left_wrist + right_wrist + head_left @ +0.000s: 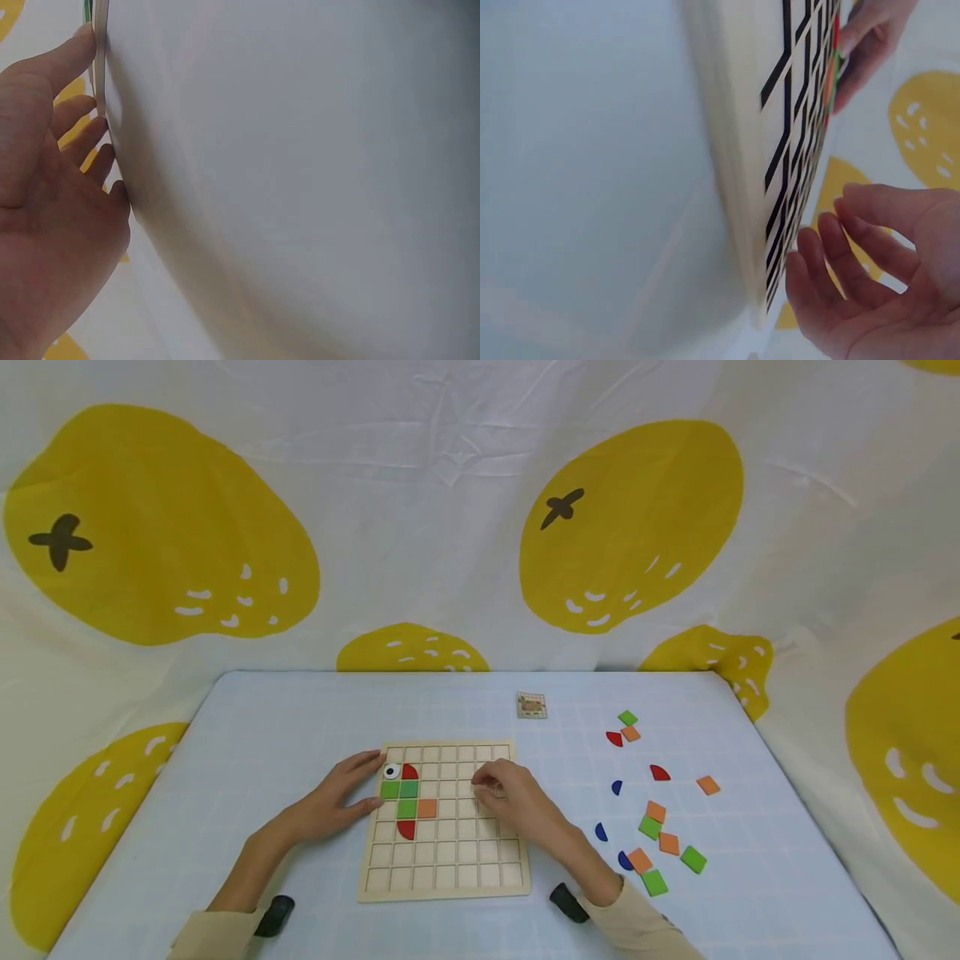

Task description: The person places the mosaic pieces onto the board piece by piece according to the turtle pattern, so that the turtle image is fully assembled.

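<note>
A wooden grid board [444, 877] lies on the table, with several pieces set in its upper left squares. Among these are a white eye disc [392, 771], a green square [407, 809], an orange square [427, 808] and a red quarter circle [406, 830]. My left hand [333, 802] rests at the board's left edge, thumb and fingertips touching the rim. Over the right part of the grid is my right hand [517, 802], its fingers loosely bent. In the right wrist view, nothing shows between the right thumb and fingers [847, 266].
To the right of the board lie scattered loose pieces: green squares [693, 859], orange squares [708, 786], red quarter circles [660, 772] and blue half circles [601, 832]. A small picture card [532, 706] lies behind the board. A fruit-patterned cloth [420, 527] hangs behind the table.
</note>
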Motion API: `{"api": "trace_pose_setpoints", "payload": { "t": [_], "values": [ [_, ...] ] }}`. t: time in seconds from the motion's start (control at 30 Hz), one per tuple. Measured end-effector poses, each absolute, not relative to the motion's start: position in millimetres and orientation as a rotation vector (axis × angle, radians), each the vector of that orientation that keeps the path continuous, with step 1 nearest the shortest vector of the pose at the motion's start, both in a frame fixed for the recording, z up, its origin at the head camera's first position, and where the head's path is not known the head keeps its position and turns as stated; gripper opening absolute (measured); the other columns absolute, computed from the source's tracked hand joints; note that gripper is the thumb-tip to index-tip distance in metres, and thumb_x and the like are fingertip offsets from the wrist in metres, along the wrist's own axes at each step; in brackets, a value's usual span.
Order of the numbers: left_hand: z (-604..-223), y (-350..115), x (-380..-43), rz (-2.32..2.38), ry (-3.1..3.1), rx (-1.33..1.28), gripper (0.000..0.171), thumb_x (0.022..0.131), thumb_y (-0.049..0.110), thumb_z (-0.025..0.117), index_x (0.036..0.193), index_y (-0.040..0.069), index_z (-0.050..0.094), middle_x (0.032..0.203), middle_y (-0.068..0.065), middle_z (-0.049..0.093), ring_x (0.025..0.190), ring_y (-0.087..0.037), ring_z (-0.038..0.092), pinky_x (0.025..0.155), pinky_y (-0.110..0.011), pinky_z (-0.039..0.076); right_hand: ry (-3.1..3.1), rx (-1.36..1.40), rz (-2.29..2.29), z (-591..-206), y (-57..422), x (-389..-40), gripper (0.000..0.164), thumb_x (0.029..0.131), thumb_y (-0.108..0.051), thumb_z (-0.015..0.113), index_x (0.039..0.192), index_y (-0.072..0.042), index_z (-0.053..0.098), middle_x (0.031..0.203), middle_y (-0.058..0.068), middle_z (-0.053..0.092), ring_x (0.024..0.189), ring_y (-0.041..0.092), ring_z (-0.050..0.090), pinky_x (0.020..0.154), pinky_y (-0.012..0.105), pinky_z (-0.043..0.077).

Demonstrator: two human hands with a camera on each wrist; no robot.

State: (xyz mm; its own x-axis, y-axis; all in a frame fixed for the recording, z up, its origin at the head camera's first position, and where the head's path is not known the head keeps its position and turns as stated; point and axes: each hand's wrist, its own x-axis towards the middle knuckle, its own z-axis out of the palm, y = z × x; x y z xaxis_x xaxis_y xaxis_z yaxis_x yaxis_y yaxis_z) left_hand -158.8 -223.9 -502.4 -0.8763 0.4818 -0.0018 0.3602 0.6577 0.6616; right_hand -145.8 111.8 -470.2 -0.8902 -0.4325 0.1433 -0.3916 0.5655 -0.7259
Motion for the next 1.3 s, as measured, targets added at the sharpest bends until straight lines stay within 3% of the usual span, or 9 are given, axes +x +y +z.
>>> {"api": "trace_pose_setpoints", "payload": {
  "t": [0.37, 0.77, 1.3],
  "values": [
    [-505, -225, -160, 1.016, 2.693, 0.700, 0.073, 0.100, 0.033, 0.069, 0.159, 0.003, 0.037, 0.164, -0.021, 0.028, 0.149, -0.046, 0.023, 0.115, -0.068, 0.028, 2.827, -0.584, -1.257, -470, 148, -141, 0.011, 0.094, -0.003, 0.073, 0.106, -0.003, 0.073, 0.101, 0.003, 0.068, 0.100, 0.024, 0.066, 0.090, 0.047, 0.056],
    [-502, -224, -158, 1.027, 2.681, 0.681, 0.073, 0.100, 0.031, 0.069, 0.159, 0.002, 0.036, 0.163, -0.022, 0.028, 0.149, -0.047, 0.023, 0.114, -0.069, 0.027, 2.908, -0.411, -1.165, -470, 187, -128, 0.019, 0.093, -0.008, 0.077, 0.111, -0.009, 0.074, 0.107, -0.002, 0.069, 0.107, 0.023, 0.065, 0.096, 0.046, 0.054],
    [-501, -225, -156, 1.025, 2.694, 0.683, 0.073, 0.100, 0.032, 0.069, 0.158, 0.003, 0.037, 0.163, -0.021, 0.029, 0.149, -0.048, 0.024, 0.114, -0.069, 0.028, 2.983, -0.433, -1.015, -473, 240, -107, 0.026, 0.092, -0.013, 0.079, 0.117, -0.013, 0.073, 0.114, -0.004, 0.068, 0.110, 0.023, 0.065, 0.096, 0.047, 0.055]
  ]
}}
